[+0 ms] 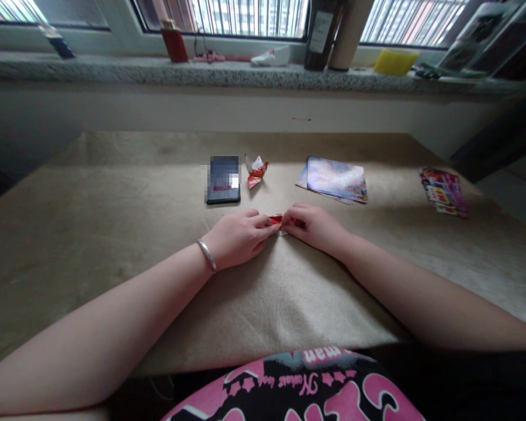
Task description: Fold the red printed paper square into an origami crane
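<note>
A small piece of red and white folded paper (276,219) lies on the table between my hands, mostly covered by fingers. My left hand (241,235), with a silver bangle on the wrist, presses its fingers onto the left side of the paper. Thumb and fingers of my right hand (311,227) pinch the paper's right side. Just beyond my hands stands a red and white origami crane (256,172). Left of the crane lies a dark phone (224,180), its screen blurred out.
Colourful printed sheets (336,177) lie at the back right of the table (127,234), with more bright printed cards (444,193) farther right. Behind, the stone windowsill (127,69) carries a red lighter-shaped object (174,44), a dark bottle (321,35) and a yellow block (395,62).
</note>
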Tool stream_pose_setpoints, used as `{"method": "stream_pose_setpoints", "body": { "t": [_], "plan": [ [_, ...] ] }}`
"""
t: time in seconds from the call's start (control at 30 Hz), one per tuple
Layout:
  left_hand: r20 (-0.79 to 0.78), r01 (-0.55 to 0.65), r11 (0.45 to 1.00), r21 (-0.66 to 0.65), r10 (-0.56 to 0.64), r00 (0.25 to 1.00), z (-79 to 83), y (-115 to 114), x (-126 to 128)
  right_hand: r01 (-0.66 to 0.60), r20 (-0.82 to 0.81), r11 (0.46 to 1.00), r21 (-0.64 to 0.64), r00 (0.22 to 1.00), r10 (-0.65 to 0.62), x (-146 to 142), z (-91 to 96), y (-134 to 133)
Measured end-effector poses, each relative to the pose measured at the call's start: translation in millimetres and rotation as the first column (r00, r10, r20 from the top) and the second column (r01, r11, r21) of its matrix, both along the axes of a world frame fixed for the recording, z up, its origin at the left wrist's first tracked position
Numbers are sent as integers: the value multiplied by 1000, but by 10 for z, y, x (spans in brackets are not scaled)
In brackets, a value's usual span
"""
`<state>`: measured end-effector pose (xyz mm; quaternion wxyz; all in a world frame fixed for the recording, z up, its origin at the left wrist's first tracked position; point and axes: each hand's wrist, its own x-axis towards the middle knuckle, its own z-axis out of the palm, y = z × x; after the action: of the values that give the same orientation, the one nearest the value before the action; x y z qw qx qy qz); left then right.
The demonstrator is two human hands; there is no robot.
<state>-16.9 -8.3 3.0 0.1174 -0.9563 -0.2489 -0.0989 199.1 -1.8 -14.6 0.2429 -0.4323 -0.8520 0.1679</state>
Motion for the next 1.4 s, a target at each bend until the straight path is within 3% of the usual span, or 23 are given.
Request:
{"method": "stream_pose_setpoints", "body": {
  "t": [0.83,1.03,1.4],
  "plan": [
    [-61,-69,995,-74,65,996,68,-34,53,-85,290,980,179,957,30,11,124,-106],
    [-56,-48,993,-107,42,998,72,-24,24,-103,227,981,162,972,65,55,106,-125],
    [-138,-33,999,-42,26,990,123,-23,65,-35,299,994,103,954,3,-24,160,-112]
  ]
}}
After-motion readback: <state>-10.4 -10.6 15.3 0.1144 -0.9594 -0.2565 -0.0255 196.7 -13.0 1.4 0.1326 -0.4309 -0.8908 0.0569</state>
